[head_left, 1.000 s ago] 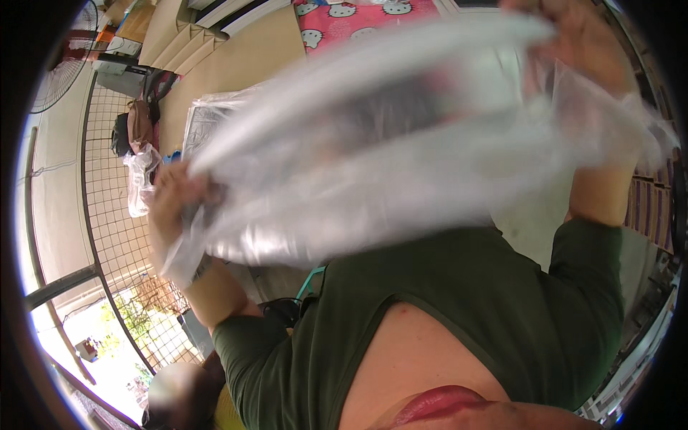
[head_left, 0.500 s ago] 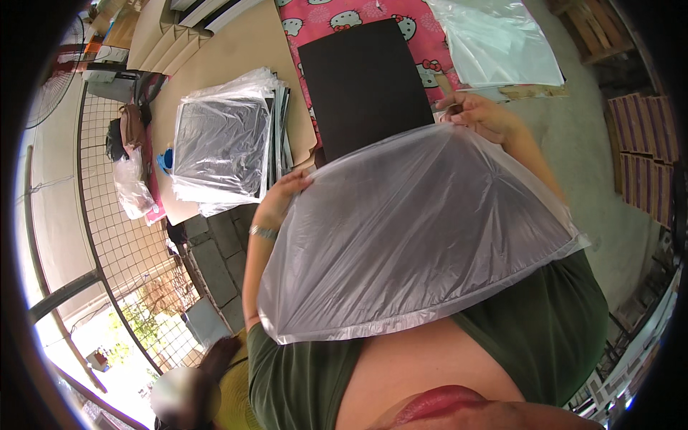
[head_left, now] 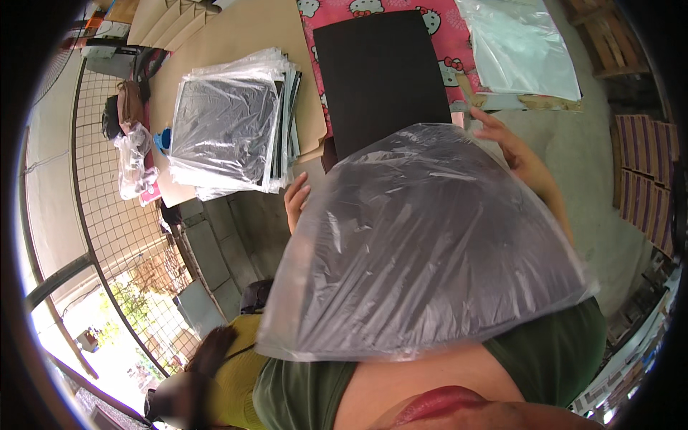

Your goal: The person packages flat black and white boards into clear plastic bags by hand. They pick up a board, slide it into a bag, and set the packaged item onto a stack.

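Note:
A large clear plastic bag spreads in front of my chest, wrinkled and cloudy. Its far edge overlaps the near end of a black rectangular sheet, which lies on the table; whether part of the sheet is inside the bag I cannot tell. At the bag's left edge is my left hand, open, fingers a little curled and partly hidden by the film. My right hand is by the bag's far right corner, open, fingers stretched toward the sheet's near right corner and not closed on the film.
Left of the sheet, a stack of plastic-wrapped dark sheets rests on brown cardboard. Clear plastic bags lie at the far right of the pink patterned cloth. Another person in a yellow top is at lower left.
Both hands have let go of the bag's far edge and their fingers have opened. The bag's far edge has billowed up into a rounded shape. The view has shifted slightly.

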Demonstrator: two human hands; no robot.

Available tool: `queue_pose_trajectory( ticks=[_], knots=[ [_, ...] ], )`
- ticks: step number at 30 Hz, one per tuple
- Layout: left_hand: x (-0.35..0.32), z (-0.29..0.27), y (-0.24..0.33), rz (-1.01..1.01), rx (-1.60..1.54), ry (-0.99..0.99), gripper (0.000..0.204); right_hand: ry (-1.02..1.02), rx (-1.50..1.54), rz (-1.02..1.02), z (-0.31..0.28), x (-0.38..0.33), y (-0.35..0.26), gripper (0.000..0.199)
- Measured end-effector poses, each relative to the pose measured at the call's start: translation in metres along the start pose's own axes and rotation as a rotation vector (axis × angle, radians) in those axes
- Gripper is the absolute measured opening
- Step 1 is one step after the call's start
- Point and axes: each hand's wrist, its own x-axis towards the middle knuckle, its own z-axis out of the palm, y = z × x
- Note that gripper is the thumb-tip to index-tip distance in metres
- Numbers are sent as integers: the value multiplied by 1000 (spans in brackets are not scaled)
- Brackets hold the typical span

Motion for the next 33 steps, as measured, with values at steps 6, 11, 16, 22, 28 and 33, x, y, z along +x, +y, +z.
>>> queue_pose_trajectory(
  ticks=[6,11,16,22,28,33],
  knots=[
    [9,0,-35,-97,209,-428,25,-31,107,84,21,30,88,25],
    [12,-11,-71,-378,155,-137,7,44,-349,30,38,100,97,25],
    [25,-29,-65,-535,-39,293,26,75,-261,28,87,193,28,22],
    [58,-99,-67,-574,-267,605,19,24,-338,-297,192,331,48,27],
    [49,-139,-88,-672,117,744,30,-59,-434,15,261,364,60,24],
    [39,-117,-41,-207,701,746,35,-21,-414,67,255,359,71,37]
  ],
)
